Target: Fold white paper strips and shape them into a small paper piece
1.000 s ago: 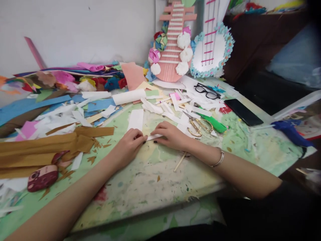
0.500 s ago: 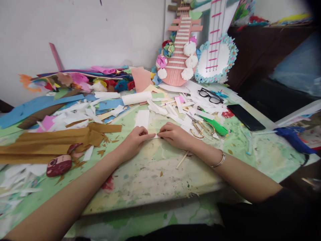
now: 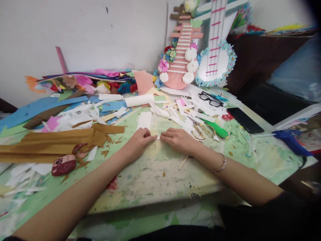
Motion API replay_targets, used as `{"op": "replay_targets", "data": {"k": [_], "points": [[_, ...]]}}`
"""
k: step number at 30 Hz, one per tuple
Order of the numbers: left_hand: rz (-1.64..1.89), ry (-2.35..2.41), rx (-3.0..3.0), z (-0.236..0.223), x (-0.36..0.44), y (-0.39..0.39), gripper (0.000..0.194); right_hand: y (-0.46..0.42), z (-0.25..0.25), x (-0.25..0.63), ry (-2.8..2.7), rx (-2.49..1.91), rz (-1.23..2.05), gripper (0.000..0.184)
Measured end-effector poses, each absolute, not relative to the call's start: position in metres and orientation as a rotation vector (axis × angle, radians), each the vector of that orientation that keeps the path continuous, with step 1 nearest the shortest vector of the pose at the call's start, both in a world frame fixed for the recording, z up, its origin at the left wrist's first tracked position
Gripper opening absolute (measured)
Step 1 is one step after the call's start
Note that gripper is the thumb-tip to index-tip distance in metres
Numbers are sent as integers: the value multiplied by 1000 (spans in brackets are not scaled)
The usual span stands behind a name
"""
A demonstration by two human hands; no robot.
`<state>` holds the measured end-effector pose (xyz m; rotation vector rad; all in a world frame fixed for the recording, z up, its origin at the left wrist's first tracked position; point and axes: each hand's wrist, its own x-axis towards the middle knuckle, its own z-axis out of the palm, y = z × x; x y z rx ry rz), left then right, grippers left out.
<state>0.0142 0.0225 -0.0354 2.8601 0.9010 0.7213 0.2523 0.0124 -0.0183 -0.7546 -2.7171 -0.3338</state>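
Pinching: left hand [image 3: 139, 143] and right hand [image 3: 178, 141], fingertips closed on opposite ends of a paper strip [image 3: 158, 137].
Paper strip: white, mostly hidden, between the hands at the table [image 3: 150, 180].
White sheet [image 3: 144, 119]: flat, just beyond the left hand.
Scissors [image 3: 197, 124]: gold-handled, far and right of the right hand.
Stick [image 3: 183, 162]: near the right wrist, partly covered.

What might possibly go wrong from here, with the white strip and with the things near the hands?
The thin white strip between the left hand and the right hand might crease or tear under uneven pressure. The scissors lie close to the right hand, on its far side, so a forward reach could knock them.
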Motion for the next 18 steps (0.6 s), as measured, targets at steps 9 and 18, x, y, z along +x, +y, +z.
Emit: {"op": "replay_targets", "data": {"k": [9,18], "points": [[684,1017,2960,-31,16,16,31,4,-14,247,-2663,-836,-467,26],[117,1200,3205,-10,27,-2,32,1,-22,247,-2658,-923,-417,21]]}}
